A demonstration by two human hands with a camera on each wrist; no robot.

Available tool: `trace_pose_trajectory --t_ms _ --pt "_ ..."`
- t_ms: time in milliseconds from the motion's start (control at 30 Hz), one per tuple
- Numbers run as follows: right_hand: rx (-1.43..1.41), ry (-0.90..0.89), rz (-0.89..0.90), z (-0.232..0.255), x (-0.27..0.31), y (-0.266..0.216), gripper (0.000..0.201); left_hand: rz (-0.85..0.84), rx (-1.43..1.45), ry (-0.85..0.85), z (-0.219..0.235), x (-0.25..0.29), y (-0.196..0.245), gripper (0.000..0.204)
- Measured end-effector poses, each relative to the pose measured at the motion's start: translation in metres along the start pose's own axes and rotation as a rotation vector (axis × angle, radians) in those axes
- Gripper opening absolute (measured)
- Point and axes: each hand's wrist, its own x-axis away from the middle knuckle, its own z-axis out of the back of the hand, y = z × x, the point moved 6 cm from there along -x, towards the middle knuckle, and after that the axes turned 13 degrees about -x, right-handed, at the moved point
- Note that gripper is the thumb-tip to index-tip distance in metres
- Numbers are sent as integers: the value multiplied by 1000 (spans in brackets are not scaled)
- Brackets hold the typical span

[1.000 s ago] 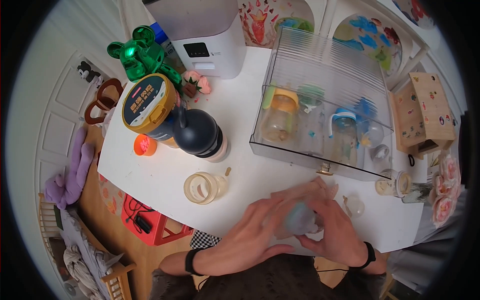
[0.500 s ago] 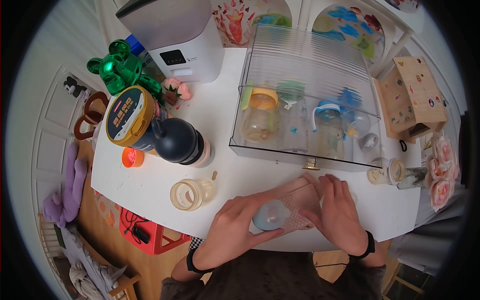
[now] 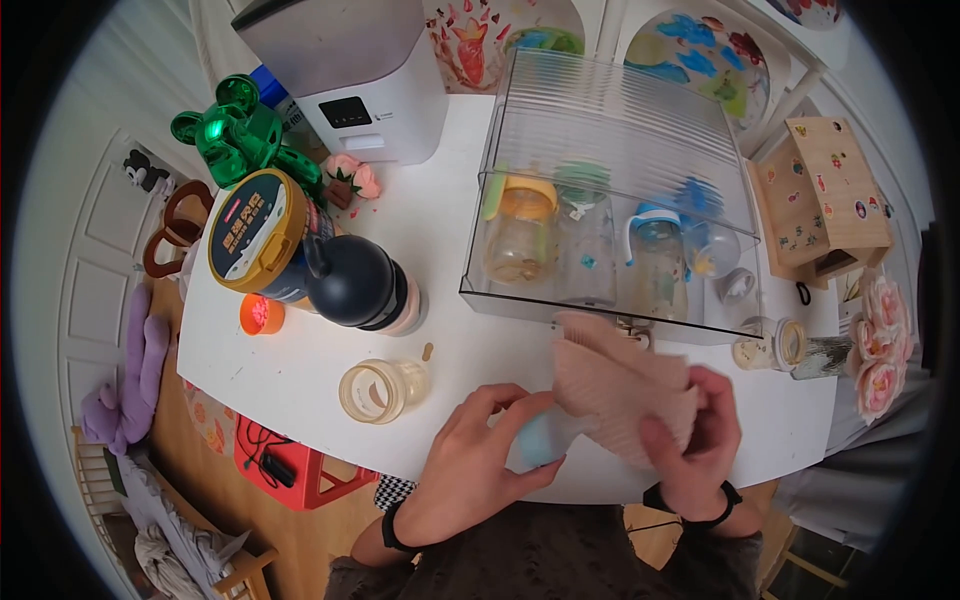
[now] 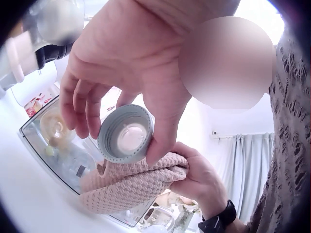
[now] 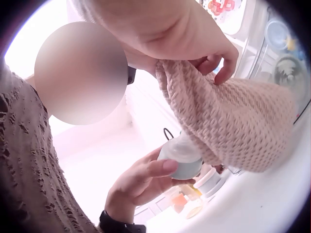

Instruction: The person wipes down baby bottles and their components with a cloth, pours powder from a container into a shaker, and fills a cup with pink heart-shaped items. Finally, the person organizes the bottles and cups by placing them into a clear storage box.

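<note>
My left hand (image 3: 460, 470) grips a baby bottle teat in its pale blue-green screw ring (image 3: 538, 440) by the sides. The ring's threaded open underside (image 4: 109, 141) faces the left wrist camera. My right hand (image 3: 697, 450) holds a folded pink waffle-weave cloth (image 3: 625, 385), pinched between thumb and fingers. One edge of the cloth hangs right beside the clear teat (image 5: 181, 147), partly covering it in the right wrist view. To the left of my hands, an amber wide-necked bottle (image 3: 405, 385) stands uncapped on the white table (image 3: 480, 360).
A clear drawer box (image 3: 610, 305) with several baby bottles stands behind the cloth. At left are a dark round-topped bottle (image 3: 350, 280), a yellow-lidded tub (image 3: 250, 230) and an orange cup (image 3: 262, 314). A small jar (image 3: 770, 345) and pink flowers (image 3: 875, 340) stand at right.
Both hands were close around the teat at first. My right hand has since raised the cloth, which lay flat under the teat half a second ago. The teat stays in my left hand.
</note>
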Motion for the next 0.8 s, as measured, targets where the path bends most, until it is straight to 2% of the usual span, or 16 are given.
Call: trace_pose_trajectory --t_ms 33,67,133,167,233,267,333,367,433,533,667,800 --pt "278 -303 224 -10 -3 -5 45 -7 -8 -51 -4 0 3 58" --pt "226 -399 128 -13 4 1 43 -15 -16 -101 -7 1 4 59" --pt "275 -716 332 -36 5 -5 52 -52 -59 -132 -15 4 2 59" --pt "275 -716 334 -37 5 0 52 -86 -101 -165 -19 5 3 60" --pt "429 -793 529 -45 12 6 64 -69 -87 -156 -18 5 6 59" --pt "432 -789 535 -51 13 3 64 -54 -71 -148 -17 4 6 59" --pt "755 -505 411 -52 3 -1 64 -78 -85 -111 -16 4 7 58" --pt "757 -503 413 -51 4 -1 64 -94 -97 -76 -15 4 9 58" --pt "633 -555 215 -48 5 11 64 -102 -81 -41 -11 2 13 58" --pt "482 -540 152 -39 5 14 60 -117 -32 -9 -6 1 13 57" --pt "433 -516 173 -28 -1 16 56 -137 27 13 -9 1 13 55" --pt "456 -467 265 -23 -1 0 49 -136 12 31 -7 -3 19 53"
